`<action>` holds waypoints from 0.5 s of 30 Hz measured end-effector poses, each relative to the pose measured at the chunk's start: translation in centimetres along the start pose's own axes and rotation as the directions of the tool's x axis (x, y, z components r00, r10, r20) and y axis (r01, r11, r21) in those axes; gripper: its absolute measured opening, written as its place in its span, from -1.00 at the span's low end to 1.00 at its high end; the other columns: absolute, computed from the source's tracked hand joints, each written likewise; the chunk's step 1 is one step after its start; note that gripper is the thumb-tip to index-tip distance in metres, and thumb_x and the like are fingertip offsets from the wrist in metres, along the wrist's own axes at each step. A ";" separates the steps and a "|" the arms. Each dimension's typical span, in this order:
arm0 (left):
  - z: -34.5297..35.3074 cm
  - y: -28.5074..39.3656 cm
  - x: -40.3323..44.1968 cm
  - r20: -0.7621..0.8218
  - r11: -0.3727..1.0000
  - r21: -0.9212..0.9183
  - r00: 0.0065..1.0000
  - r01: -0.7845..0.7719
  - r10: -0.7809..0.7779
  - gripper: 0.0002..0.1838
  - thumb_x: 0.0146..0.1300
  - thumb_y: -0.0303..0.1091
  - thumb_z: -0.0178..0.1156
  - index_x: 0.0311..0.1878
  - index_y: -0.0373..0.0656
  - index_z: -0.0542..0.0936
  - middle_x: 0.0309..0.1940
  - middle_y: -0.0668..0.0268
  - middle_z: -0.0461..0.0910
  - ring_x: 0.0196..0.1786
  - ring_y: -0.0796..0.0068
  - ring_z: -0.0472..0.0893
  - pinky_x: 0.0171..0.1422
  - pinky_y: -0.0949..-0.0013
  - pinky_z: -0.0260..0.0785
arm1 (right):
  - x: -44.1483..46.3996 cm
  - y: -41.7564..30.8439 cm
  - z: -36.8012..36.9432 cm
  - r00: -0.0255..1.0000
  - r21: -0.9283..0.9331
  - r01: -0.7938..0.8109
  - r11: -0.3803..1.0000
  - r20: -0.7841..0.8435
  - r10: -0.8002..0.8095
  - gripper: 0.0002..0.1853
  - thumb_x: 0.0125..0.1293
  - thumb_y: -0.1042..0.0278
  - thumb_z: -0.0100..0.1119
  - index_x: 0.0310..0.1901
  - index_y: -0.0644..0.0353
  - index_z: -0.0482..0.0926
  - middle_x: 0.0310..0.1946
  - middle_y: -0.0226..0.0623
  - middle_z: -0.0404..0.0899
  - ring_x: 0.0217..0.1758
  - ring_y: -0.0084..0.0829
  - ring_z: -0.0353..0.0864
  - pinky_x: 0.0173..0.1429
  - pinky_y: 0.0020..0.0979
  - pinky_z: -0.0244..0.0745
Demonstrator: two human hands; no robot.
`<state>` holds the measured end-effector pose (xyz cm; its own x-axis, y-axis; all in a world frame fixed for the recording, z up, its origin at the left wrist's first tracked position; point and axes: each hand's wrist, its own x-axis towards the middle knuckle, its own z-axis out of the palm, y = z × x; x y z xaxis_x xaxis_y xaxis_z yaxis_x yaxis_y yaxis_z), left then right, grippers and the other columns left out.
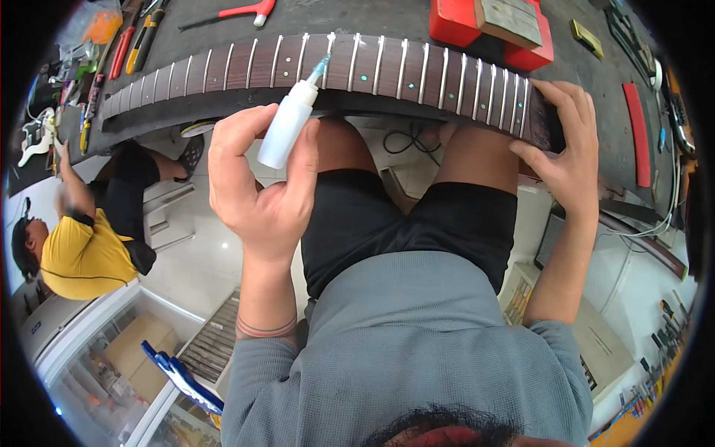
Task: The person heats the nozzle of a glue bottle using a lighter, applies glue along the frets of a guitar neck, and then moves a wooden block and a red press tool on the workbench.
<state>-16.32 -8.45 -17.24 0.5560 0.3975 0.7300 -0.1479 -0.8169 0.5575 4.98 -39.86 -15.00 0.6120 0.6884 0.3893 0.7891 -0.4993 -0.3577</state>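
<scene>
My left hand (261, 167) pinches a small white squeeze bottle (289, 127) between thumb and fingers. The bottle is tilted, its bluish nozzle pointing up and away, with the tip at or just above a fret of the guitar neck (346, 71); I cannot tell whether it touches. The neck lies across the bench's near edge, dark fretboard up, with metal frets and small greenish dot inlays. At its wide right end my right hand (566, 141) grips it, thumb on the near edge and fingers over the far side.
Behind the neck lie a red-handled hammer (242, 13) and red blocks with a wooden block (510, 22) on them. Pliers and cutters (145, 37) are at the left, a red strip (636, 134) at the right. Another person in a yellow shirt (89, 253) sits at the left.
</scene>
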 end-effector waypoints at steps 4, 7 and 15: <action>-0.1 0.9 -0.8 -0.015 0.992 0.120 0.999 0.033 -0.032 -0.50 0.27 -0.49 0.78 0.20 -0.30 0.74 0.01 0.19 0.80 -0.07 0.39 0.76 0.10 0.34 0.61 | -0.3 0.6 0.1 0.999 -0.010 0.027 1.000 -0.018 -0.027 -0.21 0.05 -0.06 0.70 0.32 0.11 0.74 0.19 -0.23 0.66 0.28 -0.01 0.62 0.46 -0.04 0.48; -0.5 1.9 -0.6 0.109 0.976 0.217 0.994 -0.019 -0.005 -0.56 0.44 -0.56 0.66 0.26 -0.39 0.65 0.10 0.16 0.74 0.06 0.50 0.75 0.20 0.45 0.63 | -0.5 0.6 0.2 0.999 -0.015 0.034 0.999 -0.037 -0.034 -0.21 0.07 -0.10 0.71 0.33 0.08 0.74 0.19 -0.28 0.67 0.29 -0.05 0.62 0.44 -0.06 0.47; 0.9 3.0 0.0 0.121 0.948 0.299 0.990 -0.112 0.078 -0.52 0.25 -0.53 0.78 0.15 -0.30 0.74 -0.08 0.14 0.80 -0.15 0.31 0.76 -0.01 0.30 0.64 | -0.8 1.5 0.4 0.996 -0.021 0.066 0.998 -0.065 -0.067 -0.21 0.09 -0.16 0.71 0.34 -0.01 0.75 0.21 -0.39 0.68 0.28 -0.14 0.62 0.36 -0.09 0.47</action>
<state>-16.03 -11.25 -15.97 0.6377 0.2787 0.7181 0.0425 -0.9435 0.3285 5.62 -40.95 -16.23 0.5597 0.6846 0.4669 0.8287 -0.4636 -0.3136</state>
